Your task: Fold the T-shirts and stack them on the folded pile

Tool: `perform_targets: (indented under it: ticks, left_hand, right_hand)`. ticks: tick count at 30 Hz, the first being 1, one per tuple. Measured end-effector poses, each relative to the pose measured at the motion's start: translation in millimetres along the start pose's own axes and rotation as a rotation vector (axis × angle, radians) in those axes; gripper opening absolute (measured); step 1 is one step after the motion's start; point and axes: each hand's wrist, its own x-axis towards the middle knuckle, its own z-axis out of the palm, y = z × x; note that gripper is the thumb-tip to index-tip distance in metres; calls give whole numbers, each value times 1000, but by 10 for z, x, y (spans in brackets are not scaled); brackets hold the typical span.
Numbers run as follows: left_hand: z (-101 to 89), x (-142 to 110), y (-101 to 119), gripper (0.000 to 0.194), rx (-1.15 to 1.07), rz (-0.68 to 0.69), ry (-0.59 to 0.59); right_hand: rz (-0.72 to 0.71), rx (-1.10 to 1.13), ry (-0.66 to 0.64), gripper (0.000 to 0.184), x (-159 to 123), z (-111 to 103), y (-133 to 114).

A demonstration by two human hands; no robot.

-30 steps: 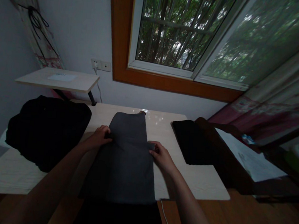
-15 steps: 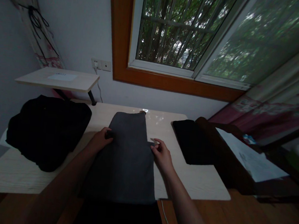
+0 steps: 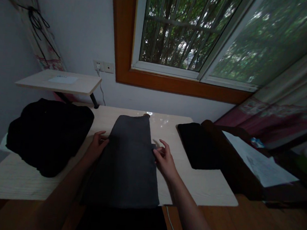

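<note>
A dark grey folded garment (image 3: pixel 129 163) lies lengthwise across the middle of the table, its near end at the front edge. Its exact kind does not show. My left hand (image 3: pixel 96 147) is at the garment's left edge, fingers loosely apart and fingertips touching or just beside the cloth. On the opposite side, my right hand (image 3: pixel 166 161) pinches a small flap that juts from the right edge, between thumb and fingers.
A black heap of clothing (image 3: pixel 49 137) covers the table's left part, below a small raised shelf (image 3: pixel 85 85). A flat folded black cloth (image 3: pixel 198 146) lies at the right. Beyond it stands dark furniture with a white sheet (image 3: pixel 257 161). The wooden table (image 3: pixel 203 188) ends close in front.
My left hand has let go of the bit of cloth it pinched and drawn back left; the garment's left edge now lies flatter. My right hand remains at the flap, shifted only slightly.
</note>
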Motion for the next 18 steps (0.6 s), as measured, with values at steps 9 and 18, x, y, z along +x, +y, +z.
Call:
perform_targets:
  ticks: [9,18]
  left_hand:
    - [-58,-202,-84,80,271,43,18]
    - [-155,-286,124,78,335,-85,-133]
  right_hand:
    - [-67,-201,3,77,-9,83,-92]
    - [-9,-243,-155,90,100,108,-196]
